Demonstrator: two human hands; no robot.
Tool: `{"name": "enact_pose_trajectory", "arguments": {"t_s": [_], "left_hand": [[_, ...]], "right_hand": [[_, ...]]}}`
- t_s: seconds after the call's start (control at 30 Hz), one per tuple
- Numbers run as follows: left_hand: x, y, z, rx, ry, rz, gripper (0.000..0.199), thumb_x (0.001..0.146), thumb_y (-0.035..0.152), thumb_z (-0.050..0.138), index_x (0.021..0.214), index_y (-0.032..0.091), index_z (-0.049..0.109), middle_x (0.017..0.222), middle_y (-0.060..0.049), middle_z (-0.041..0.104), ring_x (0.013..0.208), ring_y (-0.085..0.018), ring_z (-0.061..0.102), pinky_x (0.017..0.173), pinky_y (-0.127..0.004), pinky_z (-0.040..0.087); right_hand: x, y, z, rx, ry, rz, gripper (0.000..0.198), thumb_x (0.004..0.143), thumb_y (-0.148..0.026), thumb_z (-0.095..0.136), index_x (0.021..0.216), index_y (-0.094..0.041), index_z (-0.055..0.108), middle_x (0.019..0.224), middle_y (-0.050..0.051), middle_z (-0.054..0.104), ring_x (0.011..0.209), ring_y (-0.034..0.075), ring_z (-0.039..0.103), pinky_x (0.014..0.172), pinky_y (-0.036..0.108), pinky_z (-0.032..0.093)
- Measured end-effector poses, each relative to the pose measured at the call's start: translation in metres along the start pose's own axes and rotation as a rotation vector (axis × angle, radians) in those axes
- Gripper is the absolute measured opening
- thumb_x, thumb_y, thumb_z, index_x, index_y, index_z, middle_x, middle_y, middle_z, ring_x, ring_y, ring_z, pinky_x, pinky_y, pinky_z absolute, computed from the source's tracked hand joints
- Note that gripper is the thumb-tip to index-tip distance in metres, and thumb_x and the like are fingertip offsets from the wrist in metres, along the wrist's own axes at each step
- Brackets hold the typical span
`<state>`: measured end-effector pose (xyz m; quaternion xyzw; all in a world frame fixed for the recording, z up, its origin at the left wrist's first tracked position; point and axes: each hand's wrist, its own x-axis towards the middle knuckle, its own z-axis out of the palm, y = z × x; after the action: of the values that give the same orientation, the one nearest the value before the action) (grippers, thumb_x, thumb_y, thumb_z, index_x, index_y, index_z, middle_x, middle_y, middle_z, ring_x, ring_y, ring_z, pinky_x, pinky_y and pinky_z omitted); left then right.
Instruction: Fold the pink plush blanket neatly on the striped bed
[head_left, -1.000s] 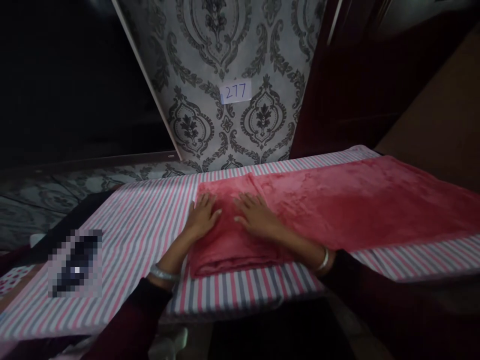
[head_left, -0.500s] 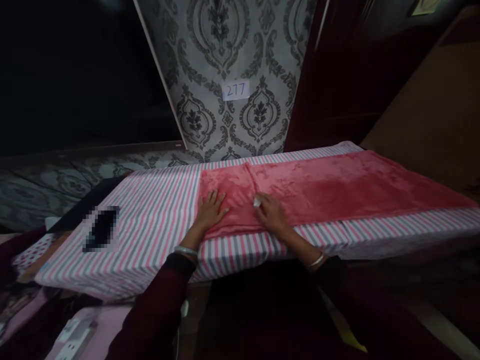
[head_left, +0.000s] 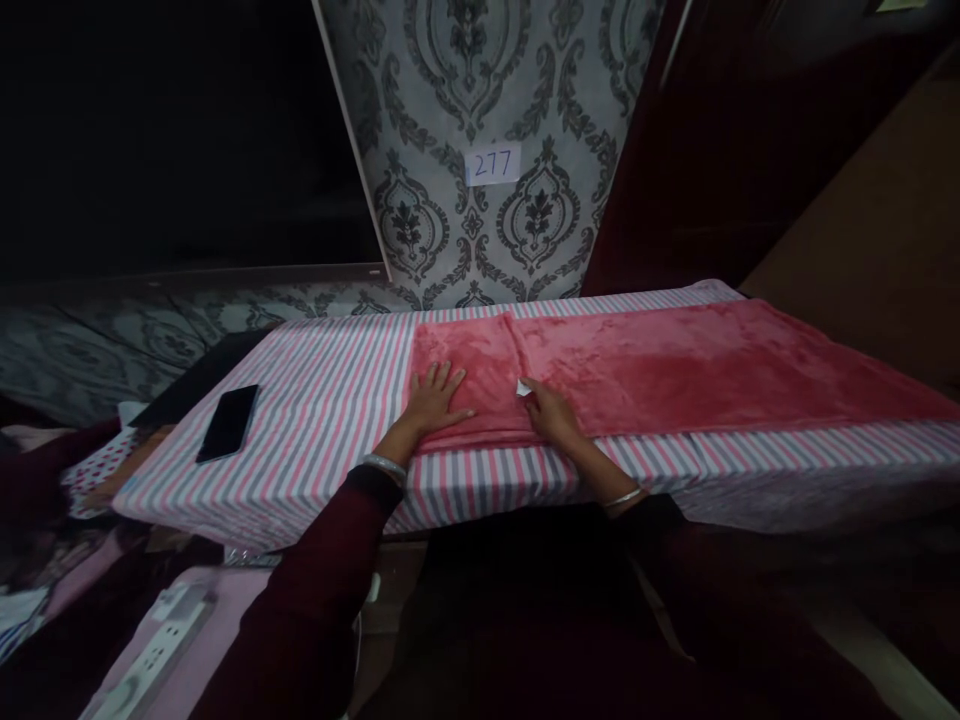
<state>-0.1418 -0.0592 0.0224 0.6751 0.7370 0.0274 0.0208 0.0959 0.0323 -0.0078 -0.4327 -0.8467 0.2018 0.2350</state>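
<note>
A plush pink-red blanket (head_left: 660, 370) lies in a long folded strip, its left end doubled over on itself. My left hand (head_left: 435, 400) rests flat on that doubled end, fingers spread, close to the left edge. To its right, my right hand (head_left: 553, 412) is closed, thumb and fingertips pinching a small white piece (head_left: 523, 387) beside the edge of the folded-over layer. Whether this white piece is a tag sewn to the blanket or something loose, I cannot tell. Beneath the blanket is a pink, grey and white striped cloth (head_left: 322, 400).
A dark phone (head_left: 229, 423) lies on the striped cloth at left. Behind stand a large black screen (head_left: 187, 140) and a patterned wall with a paper marked 277 (head_left: 493, 163). A white power strip (head_left: 154, 655) sits low at front left.
The camera view has shifted slightly, so the scene sits a bit further right. Both hands keep nearly the same places on the blanket, and the right still pinches the white piece.
</note>
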Motion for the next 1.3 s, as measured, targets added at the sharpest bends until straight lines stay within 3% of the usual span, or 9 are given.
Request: {"name": "enact_pose_trajectory", "arguments": {"t_s": [0.13, 0.27, 0.4, 0.57, 0.7, 0.8, 0.93, 1.1, 1.3], "left_hand": [[-0.001, -0.003, -0.007, -0.057, -0.053, 0.002, 0.094, 0.087, 0.067, 0.058, 0.161, 0.025, 0.019, 0.169, -0.015, 0.010, 0.155, -0.039, 0.003, 0.120, -0.066, 0.009], [-0.010, 0.005, -0.014, -0.077, -0.025, 0.016, 0.087, 0.091, 0.065, 0.052, 0.161, 0.023, 0.021, 0.169, -0.015, 0.013, 0.155, -0.038, 0.005, 0.120, -0.066, 0.007], [-0.026, 0.023, -0.002, -0.043, 0.025, 0.062, 0.075, 0.096, 0.060, 0.046, 0.159, 0.026, 0.027, 0.168, -0.012, 0.018, 0.155, -0.037, 0.010, 0.121, -0.066, 0.007], [-0.032, 0.032, 0.013, -0.020, 0.012, 0.032, 0.069, 0.097, 0.057, 0.046, 0.158, 0.027, 0.032, 0.168, -0.010, 0.020, 0.155, -0.037, 0.011, 0.120, -0.068, 0.008], [-0.032, 0.028, 0.010, -0.093, 0.032, 0.050, 0.067, 0.094, 0.054, 0.053, 0.154, 0.028, 0.040, 0.166, -0.010, 0.025, 0.155, -0.037, 0.015, 0.120, -0.069, 0.010], [-0.034, 0.011, 0.007, -0.253, 0.206, 0.024, 0.055, 0.092, 0.046, 0.057, 0.144, 0.026, 0.055, 0.163, -0.011, 0.034, 0.152, -0.035, 0.024, 0.121, -0.064, 0.016], [-0.037, -0.027, 0.003, -0.690, 0.521, -0.377, 0.045, 0.089, 0.035, 0.059, 0.129, 0.016, 0.064, 0.138, -0.015, 0.062, 0.131, -0.031, 0.056, 0.112, -0.050, 0.042], [-0.032, -0.044, -0.019, -1.347, 0.363, -0.723, 0.042, 0.081, 0.024, 0.074, 0.119, 0.011, 0.064, 0.091, -0.010, 0.075, 0.077, -0.020, 0.072, 0.074, -0.031, 0.059], [0.000, -0.039, -0.045, -1.673, 0.038, -0.765, 0.016, 0.081, 0.023, 0.072, 0.092, 0.012, 0.073, 0.072, -0.008, 0.074, 0.067, -0.024, 0.073, 0.064, -0.032, 0.061]], "right_hand": [[0.001, -0.007, -0.018, -0.136, -0.051, 0.054, 0.056, 0.090, -0.014, 0.048, 0.146, -0.013, 0.053, 0.123, 0.017, 0.068, 0.110, 0.027, 0.065, 0.094, 0.037, 0.050], [0.014, -0.037, -0.030, -0.253, 0.073, -0.104, 0.051, 0.094, -0.017, 0.044, 0.144, -0.012, 0.054, 0.140, 0.021, 0.057, 0.129, 0.031, 0.053, 0.108, 0.041, 0.041], [0.031, -0.059, -0.012, -0.281, 0.052, -0.289, 0.058, 0.100, -0.037, 0.047, 0.154, -0.019, 0.043, 0.163, 0.016, 0.031, 0.150, 0.034, 0.027, 0.118, 0.052, 0.026], [0.033, -0.043, 0.017, -0.327, -0.131, -0.198, 0.064, 0.101, -0.051, 0.045, 0.157, -0.021, 0.039, 0.165, 0.013, 0.026, 0.154, 0.030, 0.020, 0.122, 0.054, 0.017], [0.034, -0.036, 0.017, -0.319, -0.164, -0.170, 0.065, 0.101, -0.052, 0.044, 0.158, -0.021, 0.035, 0.166, 0.012, 0.022, 0.155, 0.028, 0.015, 0.124, 0.052, 0.012], [0.035, -0.043, 0.008, -0.292, -0.203, -0.157, 0.063, 0.102, -0.050, 0.043, 0.158, -0.022, 0.036, 0.166, 0.012, 0.024, 0.155, 0.028, 0.017, 0.123, 0.053, 0.013], [0.016, -0.056, 0.001, -0.239, -0.160, -0.223, 0.062, 0.101, -0.050, 0.047, 0.154, -0.019, 0.042, 0.162, 0.016, 0.033, 0.152, 0.029, 0.024, 0.123, 0.054, 0.013], [-0.023, -0.063, 0.014, -0.140, -0.214, -0.440, 0.080, 0.087, -0.062, 0.064, 0.154, -0.025, 0.042, 0.161, 0.014, 0.034, 0.151, 0.035, 0.023, 0.122, 0.056, 0.016], [-0.027, -0.055, 0.021, -0.161, -0.153, -0.436, 0.076, 0.088, -0.039, 0.067, 0.156, -0.023, 0.037, 0.157, 0.014, 0.040, 0.145, 0.032, 0.032, 0.120, 0.052, 0.025]]}}
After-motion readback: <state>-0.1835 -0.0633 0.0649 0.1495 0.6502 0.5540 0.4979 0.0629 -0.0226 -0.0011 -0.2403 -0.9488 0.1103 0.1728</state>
